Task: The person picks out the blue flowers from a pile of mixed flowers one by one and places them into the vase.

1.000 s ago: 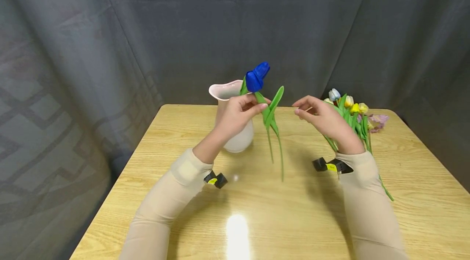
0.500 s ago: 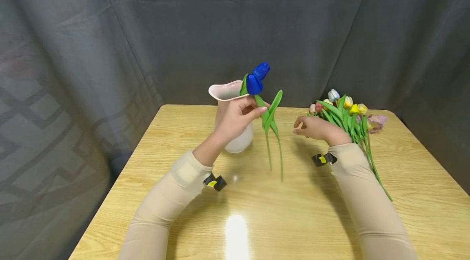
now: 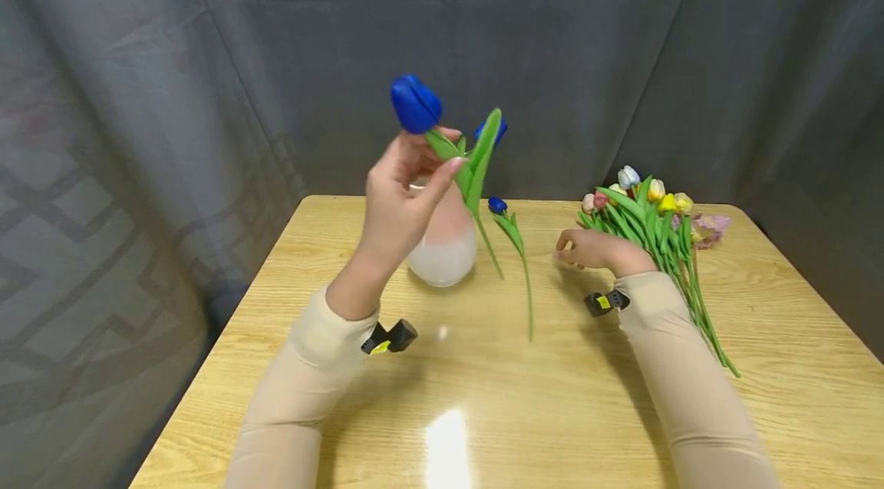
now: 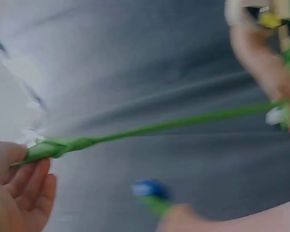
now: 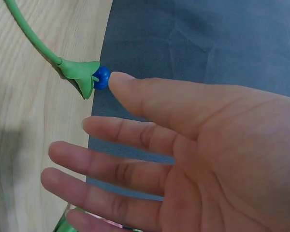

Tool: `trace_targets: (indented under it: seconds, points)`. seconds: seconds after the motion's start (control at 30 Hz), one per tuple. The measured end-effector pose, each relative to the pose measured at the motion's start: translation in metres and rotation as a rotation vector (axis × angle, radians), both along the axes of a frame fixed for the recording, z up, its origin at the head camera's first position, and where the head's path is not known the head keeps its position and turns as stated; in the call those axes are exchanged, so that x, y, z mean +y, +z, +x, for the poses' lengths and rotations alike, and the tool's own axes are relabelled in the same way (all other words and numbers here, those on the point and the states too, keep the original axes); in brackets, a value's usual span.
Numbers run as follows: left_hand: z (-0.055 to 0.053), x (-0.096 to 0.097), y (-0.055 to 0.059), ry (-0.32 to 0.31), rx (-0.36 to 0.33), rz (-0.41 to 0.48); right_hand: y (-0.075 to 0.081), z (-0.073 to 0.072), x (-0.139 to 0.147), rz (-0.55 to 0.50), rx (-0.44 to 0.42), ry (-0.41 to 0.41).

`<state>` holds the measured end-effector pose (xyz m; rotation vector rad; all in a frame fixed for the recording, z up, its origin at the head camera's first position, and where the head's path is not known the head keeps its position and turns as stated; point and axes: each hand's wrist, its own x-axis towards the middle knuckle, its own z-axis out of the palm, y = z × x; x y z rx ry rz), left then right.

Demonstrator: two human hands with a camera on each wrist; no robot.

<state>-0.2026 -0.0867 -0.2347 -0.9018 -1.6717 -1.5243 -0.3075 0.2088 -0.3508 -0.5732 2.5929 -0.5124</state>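
Observation:
My left hand (image 3: 397, 205) pinches a blue tulip (image 3: 417, 104) by its green leaves between thumb and fingers, raised in front of the pinkish-white vase (image 3: 442, 255), whose mouth it mostly covers. In the left wrist view the green stem (image 4: 174, 124) runs off to the right from the fingers. A second blue bloom (image 3: 502, 130) shows behind the held leaves and seems to lean from the vase. On the table right of the vase lies another blue tulip (image 3: 497, 205). My right hand (image 3: 597, 249) hovers near it with relaxed, spread fingers and holds nothing.
A bunch of tulips (image 3: 645, 216) in white, yellow and pink lies at the right, close to my right forearm, stems toward the front. Beside its blooms is a lilac ruffled flower (image 3: 711, 229). A dark grey curtain (image 3: 552, 51) hangs behind the wooden table (image 3: 552, 412).
My left hand has lifted its blue tulip up and to the left, apart from the tulip lying on the table. The right hand has lowered, then stayed nearly still.

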Motion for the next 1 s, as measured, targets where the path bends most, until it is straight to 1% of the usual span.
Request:
trace_targets:
  seconds: [0.07, 0.13, 0.2, 0.23, 0.27, 0.3, 0.33, 0.37, 0.4, 0.43, 0.47, 0.53, 0.6, 0.63, 0.73, 0.83, 0.9, 1.0]
  points:
    - [0.011, -0.008, 0.016, 0.036, 0.151, 0.140, -0.001, -0.001, -0.001, 0.002, -0.006, -0.003]
    - [0.020, -0.015, 0.029, 0.062, 0.276, 0.314, -0.002, -0.001, -0.001, 0.001, -0.012, -0.003]
    - [0.025, -0.023, 0.039, 0.117, 0.383, 0.478, -0.002, -0.001, -0.002, 0.001, -0.012, -0.002]
    - [0.026, -0.027, 0.043, 0.150, 0.429, 0.544, -0.002, -0.001, -0.002, 0.001, -0.012, -0.003]
    - [0.026, -0.030, 0.045, 0.194, 0.472, 0.592, -0.003, -0.001, -0.003, -0.002, -0.012, -0.003]
    - [0.025, -0.033, 0.046, 0.241, 0.495, 0.629, -0.003, -0.001, -0.003, -0.005, -0.011, -0.001]
    - [0.023, -0.035, 0.045, 0.298, 0.515, 0.637, -0.004, -0.002, -0.003, -0.008, -0.009, 0.001]
    - [0.020, -0.037, 0.044, 0.351, 0.514, 0.629, -0.005, -0.002, -0.004, -0.012, -0.008, 0.002]
    - [0.016, -0.038, 0.042, 0.403, 0.508, 0.592, -0.006, -0.003, -0.005, -0.016, -0.007, 0.000]
    - [0.012, -0.039, 0.039, 0.444, 0.502, 0.535, -0.007, -0.003, -0.005, -0.020, -0.008, 0.001]
    - [0.007, -0.040, 0.035, 0.486, 0.492, 0.466, -0.007, -0.003, -0.006, -0.023, -0.007, 0.001]
    - [-0.005, -0.042, 0.026, 0.541, 0.469, 0.313, -0.008, -0.004, -0.007, -0.024, -0.007, 0.002]
    - [-0.017, -0.046, 0.016, 0.566, 0.435, 0.167, -0.008, -0.003, -0.008, -0.022, -0.005, 0.001]
    - [-0.024, -0.048, 0.012, 0.575, 0.407, 0.109, -0.007, -0.003, -0.008, -0.020, -0.006, 0.000]
    - [-0.039, -0.052, 0.000, 0.588, 0.269, -0.026, -0.007, -0.002, -0.008, -0.017, -0.005, -0.001]
    - [-0.052, -0.055, -0.011, 0.609, 0.119, -0.137, -0.005, -0.001, -0.008, -0.012, -0.002, 0.001]
    - [-0.058, -0.056, -0.019, 0.617, 0.052, -0.199, -0.006, -0.001, -0.008, -0.009, 0.001, 0.000]
    - [-0.066, -0.057, -0.029, 0.635, -0.019, -0.273, -0.007, 0.000, -0.008, 0.000, 0.001, 0.000]
